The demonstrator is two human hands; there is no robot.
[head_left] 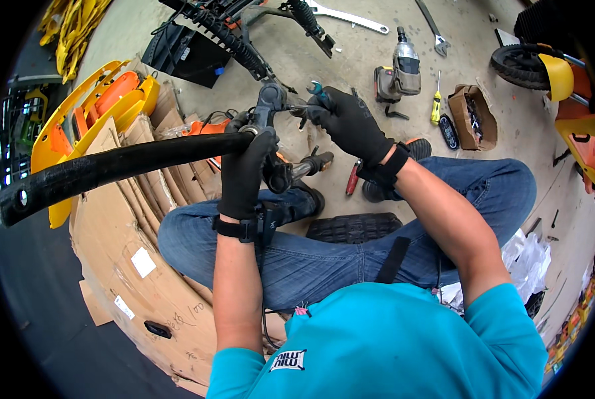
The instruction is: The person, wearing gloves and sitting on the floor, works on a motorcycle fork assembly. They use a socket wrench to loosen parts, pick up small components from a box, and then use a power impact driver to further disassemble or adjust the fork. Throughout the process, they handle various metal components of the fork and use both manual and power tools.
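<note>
My left hand (247,166), in a black glove, is closed round a grey metal clamp (270,103) and the end of a long black tube (124,163). The tube slants out to the left, with a hole near its far end. My right hand (354,123), also gloved, grips a small tool with a teal end (319,92); its exact kind is hidden by the fingers. A thin metal shaft runs from that hand to the clamp's right side. Below my left hand is another dark metal joint (281,176) with a silver rod (304,168).
Flattened cardboard (111,246) and yellow plastic fairings (121,106) lie left. Ahead stands a vehicle frame with a spring shock absorber (234,50). An impact driver (404,66), a yellow screwdriver (436,100), an adjustable wrench (437,36) and a small carton (474,116) are right.
</note>
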